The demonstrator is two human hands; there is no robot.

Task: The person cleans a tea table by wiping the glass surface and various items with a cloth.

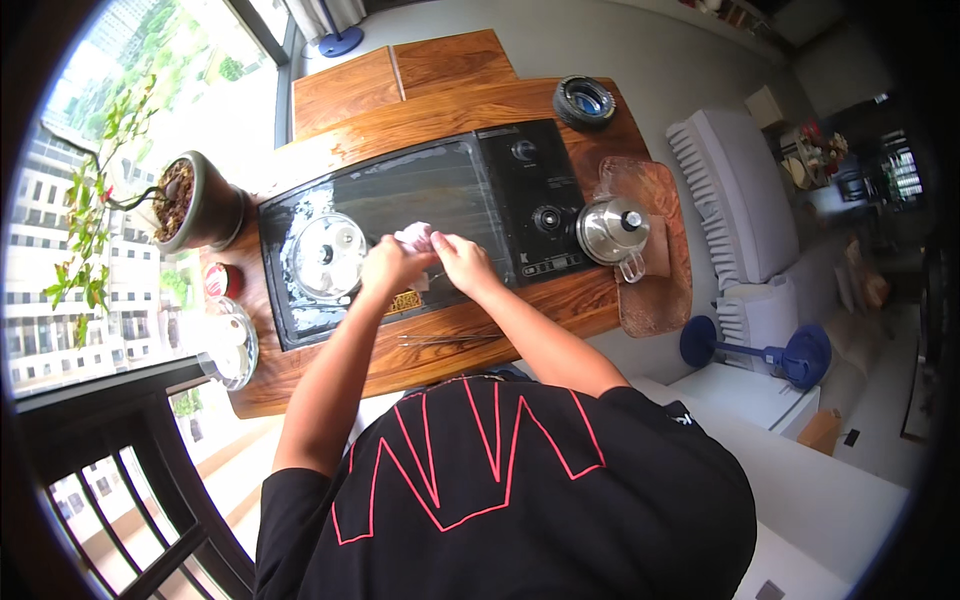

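My left hand [388,268] and my right hand [464,262] meet over the black tea tray [405,187], both gripping a crumpled pinkish cloth [417,237]. Left of them, a round clear-lidded vessel [328,255] with a dark knob stands on the wet tray; pale cups or similar things show inside it. Just below my hands lies a small yellow patterned plaque [406,301] at the tray's edge, with a small pale item partly hidden beside my left hand. Thin metal sticks [442,340] rest on the wooden table [375,367] nearer my body.
A kettle [613,229] stands right of the black control panel [534,202]. A dark round bowl [585,103] sits at the far right corner. At left are a potted plant [204,202], a red-sided tin [223,280] and a glass dish [241,345] holding white items.
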